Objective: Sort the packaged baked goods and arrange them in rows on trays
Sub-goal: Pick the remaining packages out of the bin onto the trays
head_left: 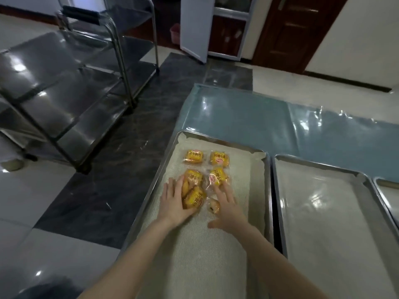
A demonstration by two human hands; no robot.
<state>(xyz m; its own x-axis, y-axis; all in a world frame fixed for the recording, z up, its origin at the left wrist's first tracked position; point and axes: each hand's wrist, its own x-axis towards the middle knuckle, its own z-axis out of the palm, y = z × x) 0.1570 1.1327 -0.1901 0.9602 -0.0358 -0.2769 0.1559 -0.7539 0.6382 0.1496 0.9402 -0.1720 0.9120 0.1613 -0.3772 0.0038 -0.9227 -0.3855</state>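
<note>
- Head view: three trays. Lined tray (250,201) under both hands; second tray (323,212) just right of the right hand (228,210), rims nearly touching; third tray (388,190) cut off further right.
- Five yellow packets (193,156) countable, red/white print, two columns ahead of the hands; one clear-wrapped bun (212,207) between the hands.
- Left hand (172,201) cups the nearest left-column packet, thumb curled under it.
- Right hand flat, fingers straight, fingertip on a second-row packet.
- Bare liner nearer than the hands; blue sheet (237,117) beyond.
</note>
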